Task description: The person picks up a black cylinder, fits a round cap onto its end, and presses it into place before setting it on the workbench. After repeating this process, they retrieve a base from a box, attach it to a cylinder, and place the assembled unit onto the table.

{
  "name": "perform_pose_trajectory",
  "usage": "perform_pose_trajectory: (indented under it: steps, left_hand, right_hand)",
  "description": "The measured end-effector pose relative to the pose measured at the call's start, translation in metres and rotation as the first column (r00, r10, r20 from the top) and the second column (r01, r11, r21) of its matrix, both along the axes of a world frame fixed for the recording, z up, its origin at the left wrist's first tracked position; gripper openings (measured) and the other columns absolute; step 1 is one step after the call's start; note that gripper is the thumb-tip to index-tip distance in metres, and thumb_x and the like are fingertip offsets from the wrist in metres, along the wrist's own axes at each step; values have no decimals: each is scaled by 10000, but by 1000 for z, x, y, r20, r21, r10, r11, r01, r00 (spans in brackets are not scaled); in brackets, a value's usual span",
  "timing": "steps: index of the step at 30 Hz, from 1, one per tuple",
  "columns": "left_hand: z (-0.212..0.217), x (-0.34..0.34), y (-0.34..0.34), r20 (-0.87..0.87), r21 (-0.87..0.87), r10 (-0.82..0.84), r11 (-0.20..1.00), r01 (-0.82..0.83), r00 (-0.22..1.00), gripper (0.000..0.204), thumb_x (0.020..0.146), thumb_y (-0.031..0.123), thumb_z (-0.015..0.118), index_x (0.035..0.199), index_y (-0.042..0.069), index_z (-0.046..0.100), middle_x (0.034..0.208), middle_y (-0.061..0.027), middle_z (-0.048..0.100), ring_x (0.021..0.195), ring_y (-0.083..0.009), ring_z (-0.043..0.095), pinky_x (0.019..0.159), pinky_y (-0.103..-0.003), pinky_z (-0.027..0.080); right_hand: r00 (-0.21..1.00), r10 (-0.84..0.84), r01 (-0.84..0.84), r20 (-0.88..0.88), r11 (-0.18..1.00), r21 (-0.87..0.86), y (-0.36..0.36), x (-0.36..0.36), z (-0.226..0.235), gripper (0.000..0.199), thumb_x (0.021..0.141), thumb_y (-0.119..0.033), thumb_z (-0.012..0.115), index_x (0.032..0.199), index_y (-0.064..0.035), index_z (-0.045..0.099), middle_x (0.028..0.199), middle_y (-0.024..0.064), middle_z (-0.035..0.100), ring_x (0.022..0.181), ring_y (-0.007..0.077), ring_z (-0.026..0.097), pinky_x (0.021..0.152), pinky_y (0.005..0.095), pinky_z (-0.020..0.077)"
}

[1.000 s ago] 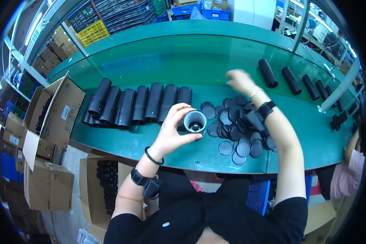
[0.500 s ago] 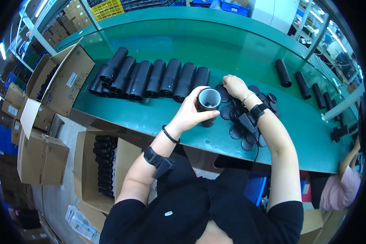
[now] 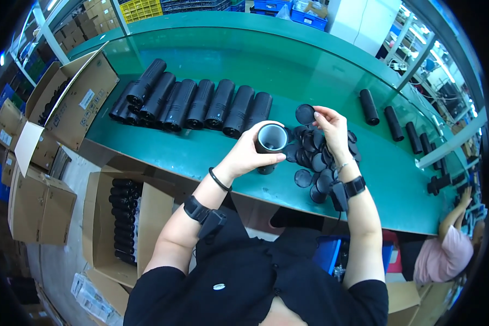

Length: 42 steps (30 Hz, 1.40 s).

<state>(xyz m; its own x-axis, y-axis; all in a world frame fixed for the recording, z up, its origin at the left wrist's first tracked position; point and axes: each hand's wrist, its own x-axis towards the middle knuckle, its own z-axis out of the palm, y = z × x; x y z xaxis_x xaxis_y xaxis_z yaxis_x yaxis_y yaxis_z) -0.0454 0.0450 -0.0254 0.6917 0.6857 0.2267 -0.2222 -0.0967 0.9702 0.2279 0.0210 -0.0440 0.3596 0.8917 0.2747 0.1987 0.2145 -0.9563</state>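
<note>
My left hand is wrapped around a black tube, its open mouth facing up and showing a pale inner wall. Between the thumb and fingers of my right hand is a round black cap, raised just to the right of the tube and apart from it. Below my right hand lies a heap of loose black caps on the green table. To the left of the tube, several black cylinders lie side by side, some stacked on others.
Open cardboard boxes stand at the left, one holding several black cylinders beside the table. More black cylinders lie along the right side. A person in a pink top is at the far right, near a metal post.
My right hand has lifted a black cap off the heap and holds it up. My left hand still grips the tube. The whole view has shifted slightly.
</note>
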Motion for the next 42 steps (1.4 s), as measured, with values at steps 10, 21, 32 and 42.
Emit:
perform_pose_trajectory:
  steps: [10,21,32,42]
  left_hand:
    - [17,14,2,-74,327,-183,924,197,980,642,703,126,854,1278,61,577,1144,-15,619,1046,-102,571,929,-268,463]
    - [6,17,-9,22,-154,-230,961,231,973,668,697,71,876,1275,25,544,1086,-8,629,1034,-95,581,901,-273,488]
    - [6,25,-12,56,-115,-54,992,60,997,564,711,36,851,1204,56,578,1045,4,606,975,-101,589,852,-259,500]
    - [-2,22,-17,-78,313,102,947,-73,992,701,707,150,836,1300,38,479,1209,-135,566,1167,-288,562,1001,-380,453]
  right_hand:
    - [926,212,-201,312,977,-67,-44,-28,50,166,905,-74,651,991,31,748,830,10,670,689,77,541,612,217,426]
    - [691,578,-533,-434,813,234,-54,-46,1,801,798,-215,810,1467,-46,403,1464,136,462,1313,256,500,1096,428,411]
    - [664,499,-430,-556,864,262,-42,-54,2,640,872,-155,714,1439,-27,447,1368,172,547,1229,231,567,1018,359,486]
    - [804,438,-405,-403,899,168,-59,-34,24,678,870,-258,679,1435,26,434,1355,153,529,1081,201,620,860,287,549]
